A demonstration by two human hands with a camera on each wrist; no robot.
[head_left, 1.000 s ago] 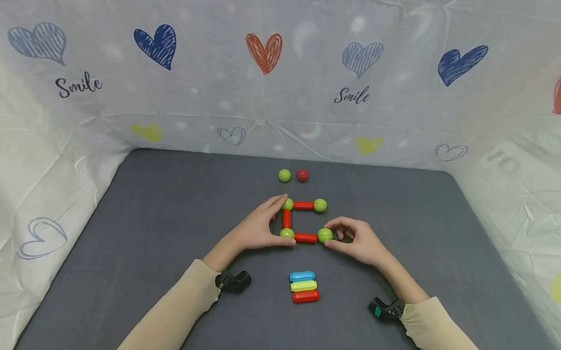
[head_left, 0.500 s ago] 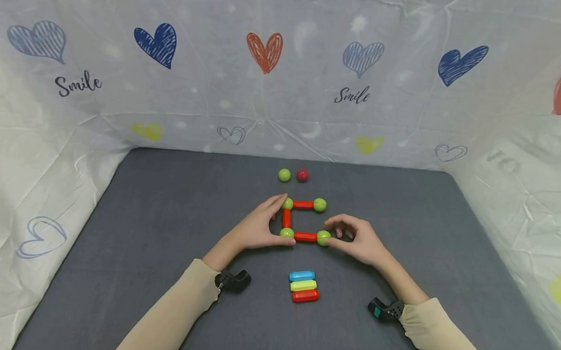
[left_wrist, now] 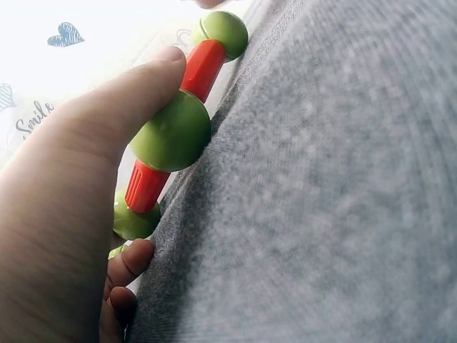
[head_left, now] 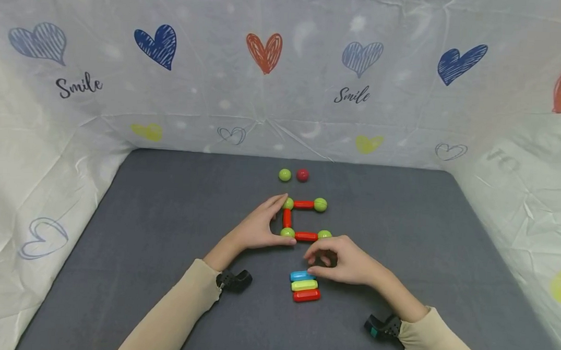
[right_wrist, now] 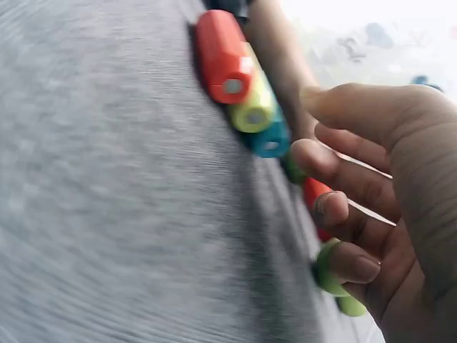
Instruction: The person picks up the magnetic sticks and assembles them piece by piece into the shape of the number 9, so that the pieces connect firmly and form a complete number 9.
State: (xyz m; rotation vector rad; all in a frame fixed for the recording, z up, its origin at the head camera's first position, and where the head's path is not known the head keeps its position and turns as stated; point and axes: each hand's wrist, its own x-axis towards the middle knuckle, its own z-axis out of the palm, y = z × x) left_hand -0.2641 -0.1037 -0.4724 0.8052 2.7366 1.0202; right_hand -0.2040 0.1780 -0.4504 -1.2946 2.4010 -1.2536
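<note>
Left hand (head_left: 258, 227) is gripping a three-sided frame of glossy red rods and green balls (head_left: 287, 218) from its nine o'clock side, between thumb and fingers. At the frame's five o'clock, the right hand (head_left: 344, 260) is hovering with loosely bent fingers, grasping nothing, beside a glossy blue rod (head_left: 299, 276). Towards six o'clock, a yellow-green rod (head_left: 304, 285) and a loose red rod (head_left: 306, 295) are lying alongside it. A loose green ball (head_left: 284, 174) is sitting at eleven, a dark red ball (head_left: 302, 175) at twelve, on the grey worktop (head_left: 166, 201).

Overexposed backdrop (right_wrist: 400, 43) and blurred grey cloth (right_wrist: 107, 179), right wrist view
</note>
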